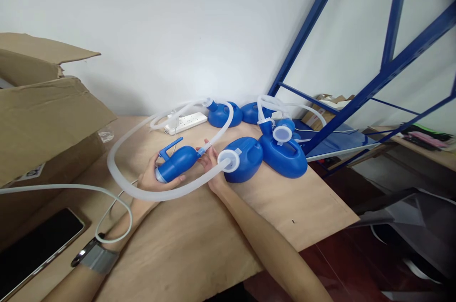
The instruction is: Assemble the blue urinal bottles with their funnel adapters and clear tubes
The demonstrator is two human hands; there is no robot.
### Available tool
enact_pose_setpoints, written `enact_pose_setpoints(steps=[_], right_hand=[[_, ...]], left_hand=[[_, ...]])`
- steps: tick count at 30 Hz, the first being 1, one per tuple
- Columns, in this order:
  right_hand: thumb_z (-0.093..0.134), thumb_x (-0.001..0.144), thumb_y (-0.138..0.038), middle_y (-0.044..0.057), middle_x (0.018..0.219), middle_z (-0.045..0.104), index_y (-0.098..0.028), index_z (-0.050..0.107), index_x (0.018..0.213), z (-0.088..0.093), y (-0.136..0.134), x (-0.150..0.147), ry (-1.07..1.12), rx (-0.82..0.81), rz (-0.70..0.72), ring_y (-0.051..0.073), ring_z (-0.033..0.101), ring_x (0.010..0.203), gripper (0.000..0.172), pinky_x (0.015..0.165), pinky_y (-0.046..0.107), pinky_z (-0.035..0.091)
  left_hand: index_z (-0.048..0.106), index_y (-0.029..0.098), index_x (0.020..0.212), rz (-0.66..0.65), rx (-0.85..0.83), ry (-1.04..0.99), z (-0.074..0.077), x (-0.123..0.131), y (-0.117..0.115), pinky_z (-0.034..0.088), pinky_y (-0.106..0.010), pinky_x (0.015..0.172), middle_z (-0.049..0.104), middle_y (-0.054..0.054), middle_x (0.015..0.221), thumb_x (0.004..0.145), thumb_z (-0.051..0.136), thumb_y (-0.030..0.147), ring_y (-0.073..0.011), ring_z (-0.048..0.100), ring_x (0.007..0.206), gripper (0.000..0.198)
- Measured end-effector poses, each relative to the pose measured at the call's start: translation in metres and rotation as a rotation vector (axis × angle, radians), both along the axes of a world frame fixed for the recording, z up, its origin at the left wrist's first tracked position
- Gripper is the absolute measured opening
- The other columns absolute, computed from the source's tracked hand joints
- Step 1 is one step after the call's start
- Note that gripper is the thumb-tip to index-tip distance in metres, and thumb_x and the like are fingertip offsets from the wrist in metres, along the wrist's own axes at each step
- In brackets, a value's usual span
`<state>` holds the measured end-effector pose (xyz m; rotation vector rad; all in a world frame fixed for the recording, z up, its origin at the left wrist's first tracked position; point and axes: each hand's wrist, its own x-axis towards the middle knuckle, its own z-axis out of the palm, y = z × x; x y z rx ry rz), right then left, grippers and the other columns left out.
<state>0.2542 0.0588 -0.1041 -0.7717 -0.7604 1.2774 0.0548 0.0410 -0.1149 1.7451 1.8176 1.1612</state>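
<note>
from the head view, the left hand (151, 179) is wrapped around a blue funnel piece (177, 163) on the wooden table (221, 235), the right hand (210, 162) pinches its narrow tip, while a looping white hose (117, 143) crosses both wrists, with blue bottles (263, 155), a power strip (185, 122) and a cardboard box (42, 117) close around.

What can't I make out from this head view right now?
- Joint between hose and blue funnel: hidden by right hand fingers.
- Funnel's wide mouth: covered by left hand.
- Phone: cut off by the left edge.
- Box contents: hidden by its flaps.
- Power strip sockets: too small.
</note>
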Motion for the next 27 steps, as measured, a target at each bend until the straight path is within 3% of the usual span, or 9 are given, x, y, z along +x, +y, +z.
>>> enact_pose_setpoints(steps=[4, 8, 13, 20, 27], right_hand=[[0.077, 0.088, -0.059, 0.006, 0.137, 0.072, -0.028, 0.073, 0.125, 0.003, -0.004, -0.002, 0.067, -0.022, 0.026, 0.025, 0.072, 0.117, 0.049, 0.110, 0.044, 0.054], [0.076, 0.090, -0.054, 0.004, 0.135, 0.074, -0.029, 0.074, 0.115, 0.004, -0.009, -0.002, 0.165, -0.073, 0.094, 0.024, 0.070, 0.126, 0.036, 0.116, 0.046, 0.052], [0.078, 0.090, -0.044, 0.004, 0.133, 0.075, -0.028, 0.074, 0.107, 0.002, -0.010, -0.001, 0.207, -0.110, 0.092, 0.024, 0.067, 0.132, 0.024, 0.117, 0.046, 0.053], [0.090, 0.079, -0.032, 0.002, 0.112, 0.078, -0.026, 0.074, 0.095, 0.001, -0.010, -0.005, 0.334, -0.161, 0.010, 0.020, 0.072, 0.114, 0.024, 0.113, 0.037, 0.055], [0.090, 0.076, -0.033, 0.003, 0.093, 0.076, -0.021, 0.076, 0.088, -0.007, -0.004, -0.013, 0.267, -0.157, -0.093, 0.017, 0.071, 0.091, 0.022, 0.099, 0.035, 0.058]], left_hand=[[0.062, 0.026, 0.129, 0.122, 0.028, 0.018, 0.000, 0.000, 0.001, 0.060, -0.046, 0.082, 0.076, -0.006, 0.093, 0.060, 0.086, 0.058, -0.0354, 0.076, 0.087, 0.079], [0.065, 0.027, 0.125, 0.133, 0.103, -0.034, -0.005, 0.000, 0.003, 0.059, -0.041, 0.073, 0.075, -0.004, 0.089, 0.057, 0.087, 0.061, -0.0327, 0.076, 0.082, 0.079], [0.063, 0.023, 0.133, 0.110, 0.062, -0.057, -0.008, -0.003, 0.004, 0.060, -0.043, 0.083, 0.077, -0.006, 0.095, 0.060, 0.084, 0.062, -0.0329, 0.077, 0.089, 0.086], [0.060, 0.021, 0.138, 0.081, 0.095, -0.042, -0.010, -0.006, 0.002, 0.059, -0.045, 0.086, 0.076, -0.008, 0.101, 0.066, 0.081, 0.062, -0.0317, 0.076, 0.088, 0.085], [0.057, 0.022, 0.138, 0.055, 0.326, -0.009, -0.008, -0.005, 0.000, 0.060, -0.048, 0.085, 0.077, -0.012, 0.103, 0.069, 0.083, 0.055, -0.0350, 0.077, 0.091, 0.081]])
